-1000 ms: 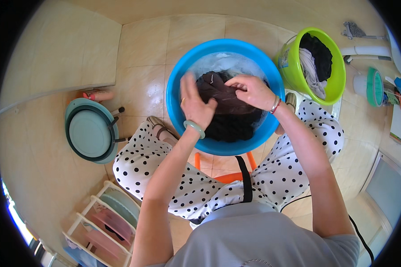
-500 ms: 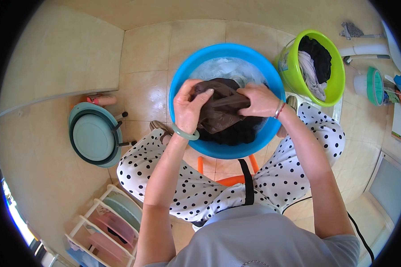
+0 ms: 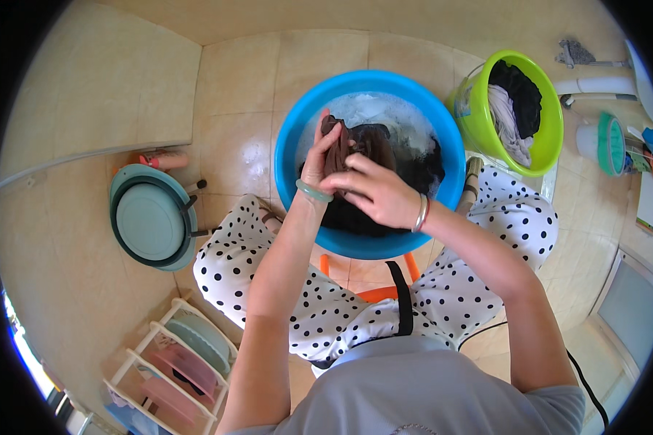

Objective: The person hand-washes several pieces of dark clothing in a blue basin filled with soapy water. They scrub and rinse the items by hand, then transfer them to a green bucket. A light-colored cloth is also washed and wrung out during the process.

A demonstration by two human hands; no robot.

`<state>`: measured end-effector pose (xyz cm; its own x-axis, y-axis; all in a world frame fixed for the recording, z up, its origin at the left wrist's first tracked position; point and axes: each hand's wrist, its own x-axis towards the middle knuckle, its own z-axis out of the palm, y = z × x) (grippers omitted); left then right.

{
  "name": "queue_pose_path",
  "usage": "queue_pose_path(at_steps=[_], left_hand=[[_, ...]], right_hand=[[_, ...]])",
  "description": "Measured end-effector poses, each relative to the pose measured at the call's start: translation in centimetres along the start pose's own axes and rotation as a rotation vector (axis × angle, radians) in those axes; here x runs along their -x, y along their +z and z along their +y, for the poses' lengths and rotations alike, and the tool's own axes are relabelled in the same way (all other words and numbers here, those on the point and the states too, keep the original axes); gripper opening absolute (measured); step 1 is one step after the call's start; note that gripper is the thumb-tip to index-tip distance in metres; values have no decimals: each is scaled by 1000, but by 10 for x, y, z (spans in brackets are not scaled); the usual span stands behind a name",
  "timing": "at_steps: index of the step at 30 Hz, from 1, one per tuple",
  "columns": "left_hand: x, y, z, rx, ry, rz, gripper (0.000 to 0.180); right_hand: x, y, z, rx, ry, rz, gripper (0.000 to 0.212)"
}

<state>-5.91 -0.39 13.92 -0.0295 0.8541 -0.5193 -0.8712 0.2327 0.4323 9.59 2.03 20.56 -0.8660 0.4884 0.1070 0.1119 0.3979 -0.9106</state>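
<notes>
A blue basin [image 3: 289, 206] of sudsy water stands on the floor before me, with dark wet laundry [image 3: 421, 167] in it. Over it, my left hand [image 3: 315, 161] grips a bunched brown garment [image 3: 363, 141] upright at the basin's left side. The garment's kind cannot be made out. Close beside the left wrist, my right hand [image 3: 377, 190] reaches across the lower part of the cloth, its fingers bent and apart. Whether its fingertips touch the cloth is hard to see. White foam [image 3: 370, 109] floats along the far side.
A green bucket [image 3: 553, 130] with black and pale clothes stands at the far right. Folding basins [image 3: 150, 225] lean at the left wall. A white rack [image 3: 159, 330] with pink and green basins is at the lower left. An orange stool [image 3: 381, 294] is under me.
My right hand has let go of the brown garment's right side and moved left and nearer, toward my left wrist. My left hand has turned upright, bunching the cloth, which no longer spreads between both hands.
</notes>
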Motion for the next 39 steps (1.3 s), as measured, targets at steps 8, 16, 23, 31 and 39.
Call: queue_pose_path(at_steps=[8,16,23,31,39], left_hand=[[-15,-28,-86,90,19,254,38],[-7,-7,-86,-299,-162,508,40],[-4,0,-111,-671,-197,678,44],[-3,-32,-90,-389,-224,466,35],[19,18,-119,-415,-158,732,47]], right_hand=[[-16,25,49,-145,391,417,18],[11,38,78,156,399,544,24],[15,29,113,207,620,428,36],[19,57,56,181,381,408,20],[32,36,128,370,588,287,36]])
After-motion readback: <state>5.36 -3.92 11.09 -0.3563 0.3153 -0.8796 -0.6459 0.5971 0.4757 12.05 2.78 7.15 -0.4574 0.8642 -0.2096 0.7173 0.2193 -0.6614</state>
